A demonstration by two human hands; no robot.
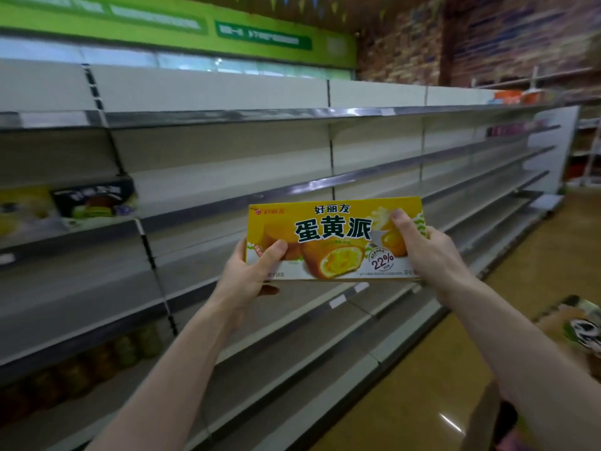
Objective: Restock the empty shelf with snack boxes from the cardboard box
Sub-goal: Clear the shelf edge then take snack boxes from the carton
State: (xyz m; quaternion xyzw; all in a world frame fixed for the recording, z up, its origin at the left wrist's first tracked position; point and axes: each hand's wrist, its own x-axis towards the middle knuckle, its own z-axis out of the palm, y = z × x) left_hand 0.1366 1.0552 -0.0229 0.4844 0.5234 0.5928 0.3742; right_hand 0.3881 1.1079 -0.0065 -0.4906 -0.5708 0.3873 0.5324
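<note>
Both hands are on one yellow egg-yolk pie box, held in the air in front of the shelving and touching no shelf. Its printed face is towards the camera and its long edge is near level, tipped a little.

- Left hand: thumb curled onto the front face at the lower left corner, fingers behind and under.
- Right hand: thumb on the front near the top right, fingers wrapped round the right end.

Target, by my judgement, is the bare shelf directly behind the box.

Risks:
- The lower edge could catch on the raised price rail if the box goes in too low. That would tip it back towards the person.
- The grip sits at the two ends only. If one hand lets go before the base rests on the shelf, the free end would probably swing down.
- The box looks like thin card, so a hard squeeze at the corners may dent it.

Room to move:
- Bays right of the slotted upright are bare along the whole run, so there is wide lateral freedom.
- The upper shelf sits well above the box top, so height should not bind.
- Left of the upright, a dark snack box and a blurred yellow one already stand. Keep clear of these when sliding left.
- Jars sit on the low tier, well apart.
- The cardboard box is at lower right, blurred, on the floor side.
</note>
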